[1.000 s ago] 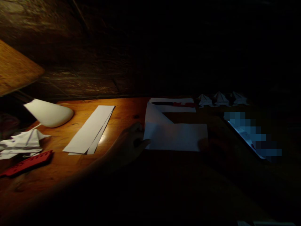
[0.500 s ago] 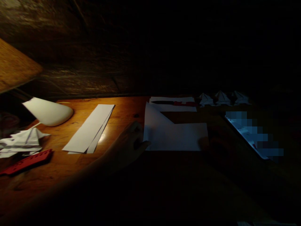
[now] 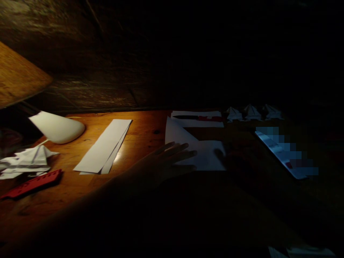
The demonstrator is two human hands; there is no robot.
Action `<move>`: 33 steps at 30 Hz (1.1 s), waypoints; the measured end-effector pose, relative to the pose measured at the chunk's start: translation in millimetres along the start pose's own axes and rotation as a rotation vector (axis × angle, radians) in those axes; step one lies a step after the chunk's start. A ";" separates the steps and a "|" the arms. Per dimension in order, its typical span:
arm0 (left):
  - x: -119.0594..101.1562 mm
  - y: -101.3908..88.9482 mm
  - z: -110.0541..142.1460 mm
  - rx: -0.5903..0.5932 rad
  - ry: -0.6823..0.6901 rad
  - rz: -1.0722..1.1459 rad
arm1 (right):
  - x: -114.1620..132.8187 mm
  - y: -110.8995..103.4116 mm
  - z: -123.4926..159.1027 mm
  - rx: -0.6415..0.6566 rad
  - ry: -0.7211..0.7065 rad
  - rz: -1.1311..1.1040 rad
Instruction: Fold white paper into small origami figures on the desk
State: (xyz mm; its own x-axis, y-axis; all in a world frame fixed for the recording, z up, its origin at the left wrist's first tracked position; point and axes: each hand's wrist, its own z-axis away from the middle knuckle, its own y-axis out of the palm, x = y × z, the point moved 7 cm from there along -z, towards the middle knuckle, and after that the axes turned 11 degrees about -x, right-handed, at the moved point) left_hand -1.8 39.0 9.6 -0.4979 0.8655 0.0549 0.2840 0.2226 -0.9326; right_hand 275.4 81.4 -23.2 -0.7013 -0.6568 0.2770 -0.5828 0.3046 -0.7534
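Note:
A partly folded sheet of white paper (image 3: 211, 157) lies on the wooden table, its upper left part rising to a slanted point. My left hand (image 3: 174, 157) rests on the left part of this sheet, fingers stretched out and spread. My right hand (image 3: 231, 168) is at the sheet's right edge, with one dark fingertip over the paper. Deep shadow hides its other fingers. Behind the sheet, a knife (image 3: 199, 118) with a dark blade and red handle lies across more white paper (image 3: 199, 124).
Left of my hands lie long paper strips (image 3: 104, 147), a white lamp base (image 3: 57, 127), crumpled folded paper (image 3: 29, 159) and a red notched flat piece (image 3: 33, 183). Several folded paper shapes (image 3: 252, 112) stand at the back right. A lit, partly pixelated device (image 3: 276, 152) lies right.
My left hand has let go of the sheet's left edge and moved right, flattening over the paper with fingers spread. The right hand has shifted slightly left over the sheet's right edge.

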 end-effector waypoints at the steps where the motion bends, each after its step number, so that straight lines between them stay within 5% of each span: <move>1: 1.3 3.0 1.0 0.026 -0.003 0.012 | 3.6 -1.1 -1.2 0.010 -0.032 0.024; 5: 4.3 14.7 7.0 0.094 -0.017 0.059 | 23.6 -4.3 -7.6 0.088 -0.175 0.038; 12: 4.0 13.7 4.6 0.032 -0.060 0.104 | 77.3 10.1 -5.1 0.220 -0.427 -0.040; 18: 5.1 12.2 3.7 0.095 -0.124 0.119 | 81.8 28.7 0.3 0.306 -0.475 -0.063; 33: -22.2 13.4 2.9 0.124 -0.130 0.217 | 87.0 12.3 -7.8 0.294 -0.415 -0.099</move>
State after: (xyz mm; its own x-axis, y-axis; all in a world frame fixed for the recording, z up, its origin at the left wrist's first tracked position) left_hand 10.7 21.5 -5.2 -0.5399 0.8202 -0.1893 0.2966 -0.0251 -0.9547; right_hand 204.1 33.4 -3.7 -0.3920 -0.9092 0.1407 -0.4561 0.0592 -0.8880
